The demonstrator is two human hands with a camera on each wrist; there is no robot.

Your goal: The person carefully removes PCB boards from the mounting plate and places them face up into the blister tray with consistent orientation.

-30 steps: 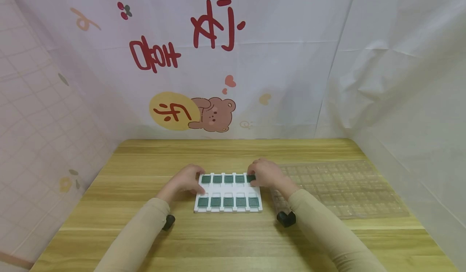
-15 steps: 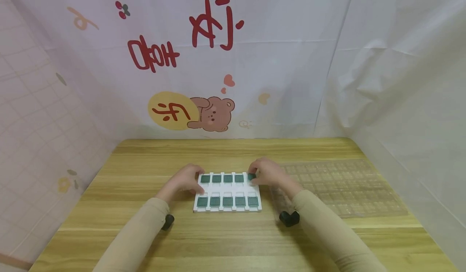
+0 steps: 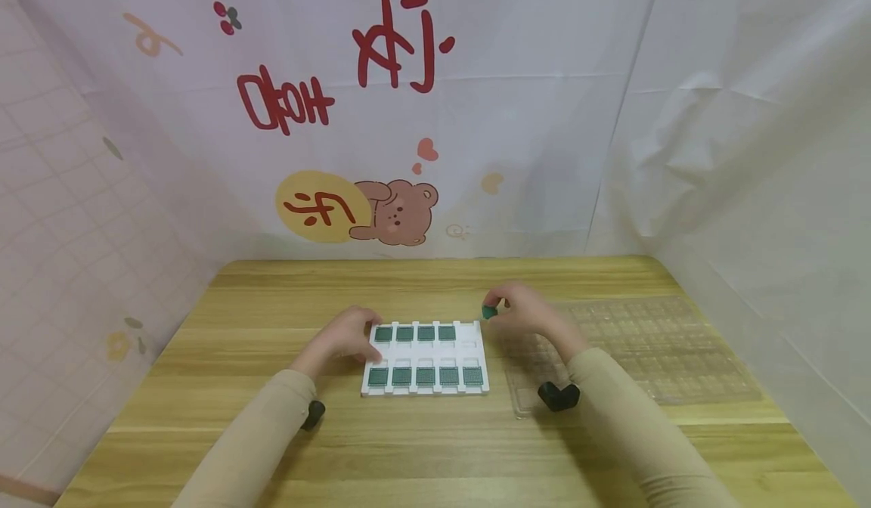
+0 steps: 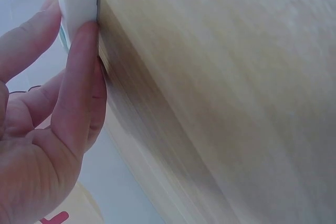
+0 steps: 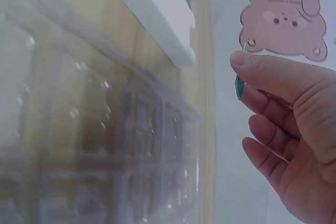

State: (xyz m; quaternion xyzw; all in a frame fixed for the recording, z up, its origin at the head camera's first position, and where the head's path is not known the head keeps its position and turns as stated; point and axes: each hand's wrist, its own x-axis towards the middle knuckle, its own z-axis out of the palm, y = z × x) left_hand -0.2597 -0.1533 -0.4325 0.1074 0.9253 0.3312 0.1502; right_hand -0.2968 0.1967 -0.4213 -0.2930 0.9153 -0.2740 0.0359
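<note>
A white tray (image 3: 426, 356) lies mid-table with two rows of slots holding several green chips; its far-right slot (image 3: 469, 334) is bare. My left hand (image 3: 348, 333) rests with its fingers against the tray's left edge (image 4: 79, 3). My right hand (image 3: 524, 313) is raised just beyond the tray's far right corner and pinches a small green chip (image 3: 488, 312) between thumb and fingertips. In the right wrist view the chip (image 5: 239, 82) shows edge-on at the fingertips, above the clear tray (image 5: 94, 145).
A clear plastic blister tray (image 3: 640, 349) with many pockets lies to the right of the white tray on the wooden table (image 3: 435, 447). Printed cloth walls close in the back and sides.
My right hand lifted the green chip out of the tray's far-right slot and moved up and right with it. The left hand stayed on the tray's edge.
</note>
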